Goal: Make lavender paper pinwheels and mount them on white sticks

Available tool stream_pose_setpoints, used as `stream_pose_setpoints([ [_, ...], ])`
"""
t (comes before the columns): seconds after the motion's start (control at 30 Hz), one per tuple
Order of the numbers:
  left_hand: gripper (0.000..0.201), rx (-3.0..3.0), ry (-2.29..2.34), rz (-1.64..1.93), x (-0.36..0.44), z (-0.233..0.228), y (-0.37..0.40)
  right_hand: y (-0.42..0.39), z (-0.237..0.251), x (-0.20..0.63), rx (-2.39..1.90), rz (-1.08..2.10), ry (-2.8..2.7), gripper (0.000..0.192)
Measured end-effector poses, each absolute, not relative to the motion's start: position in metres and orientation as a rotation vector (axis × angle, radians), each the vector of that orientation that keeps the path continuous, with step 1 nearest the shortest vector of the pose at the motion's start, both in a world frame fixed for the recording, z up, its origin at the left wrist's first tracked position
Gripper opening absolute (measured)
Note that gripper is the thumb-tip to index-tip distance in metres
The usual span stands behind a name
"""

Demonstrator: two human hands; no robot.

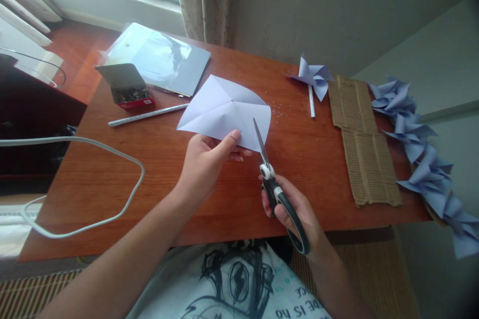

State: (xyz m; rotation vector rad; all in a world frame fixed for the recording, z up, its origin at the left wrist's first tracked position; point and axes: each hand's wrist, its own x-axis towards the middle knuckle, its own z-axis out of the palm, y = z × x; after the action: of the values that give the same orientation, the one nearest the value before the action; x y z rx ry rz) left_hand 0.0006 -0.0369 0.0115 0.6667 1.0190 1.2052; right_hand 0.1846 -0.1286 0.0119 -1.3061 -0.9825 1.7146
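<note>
A creased square sheet of pale paper [224, 104] is pinched along its near edge by my left hand [209, 159], thumb on top and fingers beneath. In my right hand [292, 204] is a pair of scissors [270, 174] with dark grey and white handles. One blade lies over the paper's near right corner; the other is hidden, so I cannot tell how far the blades are apart. Partly behind the sheet, a rolled paper stick [149, 114] lies on the table.
A red box [130, 92] of small metal pieces stands open on the wooden table [157, 159], near a plastic-wrapped paper pack [157, 55]. A pinwheel [312, 77], corrugated cardboard [364, 144] and several more pinwheels [430, 174] lie right. A white cable [127, 199] loops left.
</note>
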Motion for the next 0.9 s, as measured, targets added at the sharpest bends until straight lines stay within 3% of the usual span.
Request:
stream_pose_setpoints([
  [0.9, 0.026, 0.745, 1.102, 1.139, 0.0005, 0.0134, -0.0373, -0.1283, 0.0175, 0.1855, -1.334, 1.736, -1.02, 0.058],
])
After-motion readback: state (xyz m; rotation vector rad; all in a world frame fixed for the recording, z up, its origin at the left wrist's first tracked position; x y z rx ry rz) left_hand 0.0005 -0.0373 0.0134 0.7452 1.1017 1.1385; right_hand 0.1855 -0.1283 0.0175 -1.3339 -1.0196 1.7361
